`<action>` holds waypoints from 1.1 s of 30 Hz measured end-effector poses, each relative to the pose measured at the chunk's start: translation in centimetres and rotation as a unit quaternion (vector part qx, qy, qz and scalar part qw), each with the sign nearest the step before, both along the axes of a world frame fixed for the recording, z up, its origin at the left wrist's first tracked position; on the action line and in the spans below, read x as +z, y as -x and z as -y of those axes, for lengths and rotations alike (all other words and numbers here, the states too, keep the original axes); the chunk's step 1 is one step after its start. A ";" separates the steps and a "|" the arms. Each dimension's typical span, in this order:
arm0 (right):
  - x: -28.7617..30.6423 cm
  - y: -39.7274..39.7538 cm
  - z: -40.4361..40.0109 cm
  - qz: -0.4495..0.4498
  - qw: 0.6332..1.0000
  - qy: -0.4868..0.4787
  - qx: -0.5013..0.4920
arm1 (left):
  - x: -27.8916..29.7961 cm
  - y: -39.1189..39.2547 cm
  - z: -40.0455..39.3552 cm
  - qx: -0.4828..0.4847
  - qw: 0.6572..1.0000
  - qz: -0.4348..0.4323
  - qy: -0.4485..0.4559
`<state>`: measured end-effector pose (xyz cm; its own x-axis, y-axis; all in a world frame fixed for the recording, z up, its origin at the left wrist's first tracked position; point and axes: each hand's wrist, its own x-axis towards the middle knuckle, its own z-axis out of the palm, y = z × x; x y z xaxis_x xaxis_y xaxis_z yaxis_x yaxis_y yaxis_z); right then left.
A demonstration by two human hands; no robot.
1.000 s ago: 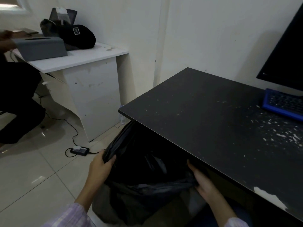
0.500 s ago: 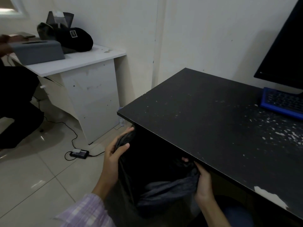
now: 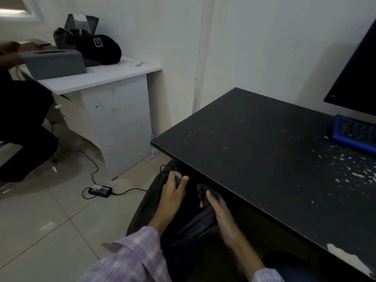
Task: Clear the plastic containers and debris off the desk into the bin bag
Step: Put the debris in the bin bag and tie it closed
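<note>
At lower centre, the left hand (image 3: pixel 173 192) and right hand (image 3: pixel 220 215) each pinch the bin bag (image 3: pixel 189 226) rim below the desk (image 3: pixel 264 151) edge; thin film could slip free; its mouth might collapse.

Two desks: one black (image 3: pixel 264 151) near right, one white (image 3: pixel 105 76) far left. Two hands (image 3: pixel 173 192), one bin bag (image 3: pixel 154 192), one monitor (image 3: pixel 358 78), one keyboard (image 3: pixel 354 133), one power adapter (image 3: pixel 100 190).

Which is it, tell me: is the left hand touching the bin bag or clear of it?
Touching. The head view shows the left hand with fingers curled over the dark edge of the bin bag, pinching the plastic just below the black desk.
</note>
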<state>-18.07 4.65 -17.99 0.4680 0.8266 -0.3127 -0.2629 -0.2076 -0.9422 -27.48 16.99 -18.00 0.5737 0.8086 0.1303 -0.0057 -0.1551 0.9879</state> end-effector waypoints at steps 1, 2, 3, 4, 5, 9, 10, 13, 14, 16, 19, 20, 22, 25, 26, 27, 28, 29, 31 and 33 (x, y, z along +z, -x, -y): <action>-0.1 -0.1 -0.3 0.018 1.000 0.006 0.019 | -0.2 -0.2 0.1 -0.022 0.999 -0.034 -0.017; 0.0 -0.1 -0.5 0.053 0.998 0.009 0.038 | -0.4 -0.3 0.2 -0.051 0.996 -0.067 -0.032; 0.1 -0.1 -0.6 0.105 0.993 0.010 0.052 | -0.5 -0.2 0.4 -0.084 0.992 -0.091 -0.038; 0.1 0.1 -0.7 0.151 0.987 -0.002 0.047 | -0.8 -0.2 0.5 -0.112 0.988 -0.107 -0.031; 0.0 0.3 -0.9 0.179 0.983 -0.017 0.030 | -1.1 -0.3 0.5 -0.126 0.984 -0.121 -0.021; -0.9 0.7 -1.1 0.255 0.965 -0.060 -0.027 | -2.1 -1.0 0.7 -0.109 0.976 -0.190 -0.018; -0.6 0.8 -1.1 0.245 0.968 -0.057 -0.015 | -2.3 -1.2 0.7 -0.099 0.977 -0.188 -0.007; -0.2 0.3 -1.2 0.114 0.992 -0.048 0.017 | -2.3 -1.0 1.2 -0.074 0.989 -0.123 0.028; -0.2 0.1 -1.3 0.066 0.996 -0.050 0.022 | -2.3 -0.8 1.2 -0.071 0.991 -0.108 0.032; 0.1 0.1 -1.6 0.023 0.999 -0.041 0.021 | -1.8 -0.5 1.4 -0.075 0.992 -0.102 0.017; 0.1 0.4 -2.4 -0.083 0.996 -0.018 -0.005 | -1.2 0.0 1.5 -0.084 0.990 -0.112 -0.017; 0.1 0.5 -2.7 -0.115 0.993 -0.002 -0.013 | -1.1 0.4 1.5 -0.081 0.989 -0.121 -0.030; 0.2 0.6 -3.4 -0.103 0.994 0.044 0.003 | -1.0 1.0 1.4 -0.081 0.985 -0.143 -0.058; 0.3 1.3 -4.4 0.018 0.996 0.087 0.018 | -1.1 1.7 1.4 -0.083 0.975 -0.181 -0.096; 0.2 1.5 -4.6 0.032 0.996 0.083 0.002 | -1.4 1.8 1.4 -0.084 0.972 -0.193 -0.105; 0.0 1.7 -4.7 0.042 0.996 0.080 -0.015 | -1.7 1.9 1.2 -0.091 0.968 -0.205 -0.114; -0.3 1.8 -4.8 0.047 0.995 0.080 -0.033 | -2.0 2.0 0.9 -0.098 0.963 -0.219 -0.120; -0.5 2.0 -4.8 0.041 0.995 0.078 -0.049 | -2.2 2.0 0.6 -0.106 0.959 -0.231 -0.130; -0.8 2.1 -4.9 -0.003 0.993 0.069 -0.092 | -2.5 1.8 0.1 -0.119 0.949 -0.236 -0.170; -1.0 2.0 -5.0 -0.058 0.987 0.059 -0.139 | -1.9 1.5 0.1 -0.120 0.940 -0.242 -0.209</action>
<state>-20.05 9.68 -18.94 0.6277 0.6257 -0.4632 -0.4291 -0.2183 -0.8765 -28.95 16.90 -19.90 0.8075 0.5838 0.0845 0.3435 -0.5819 0.7371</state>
